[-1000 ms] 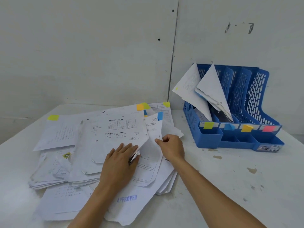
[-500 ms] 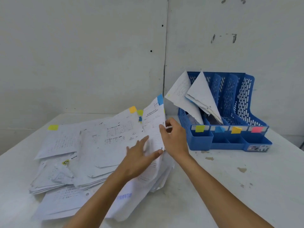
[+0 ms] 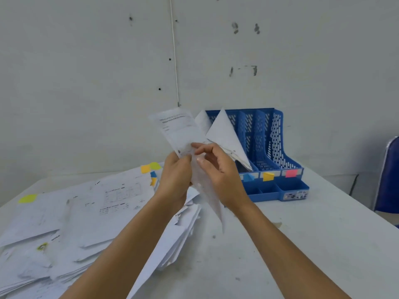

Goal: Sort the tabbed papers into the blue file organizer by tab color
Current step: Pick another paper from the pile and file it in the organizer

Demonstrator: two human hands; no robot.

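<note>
Wall and table: scuffed white wall (image 3: pixel 86 83) behind a white table (image 3: pixel 302 244); a blue chair (image 3: pixel 389 175) shows at the right edge.
Pile: loose tabbed papers (image 3: pixel 90 214) spread over the left of the table, with yellow, orange and blue tabs (image 3: pixel 149 168) at the far edge.
Sheet: one printed sheet (image 3: pixel 177 128) is held upright above the pile's right edge, just left of the organizer. Its tab is out of sight.
Left hand (image 3: pixel 176 175): fingers curl round the sheet's lower part, thumb on its face.
Right hand (image 3: pixel 219 169): thumb and forefinger appear to pinch the same sheet from the right, the other fingers loosely curled.
Blue file organizer (image 3: pixel 269 137): at the far right of the table. The front labels (image 3: pixel 268 176) in view read blue, yellow, pink from left to right. Filed papers (image 3: pixel 224 134) lean out of the left slots.
Doing it well: probably turn the sheet until its tab shows and match it to a label. Then feed the bottom edge in first, easing the leaning papers aside so nothing catches or creases.
</note>
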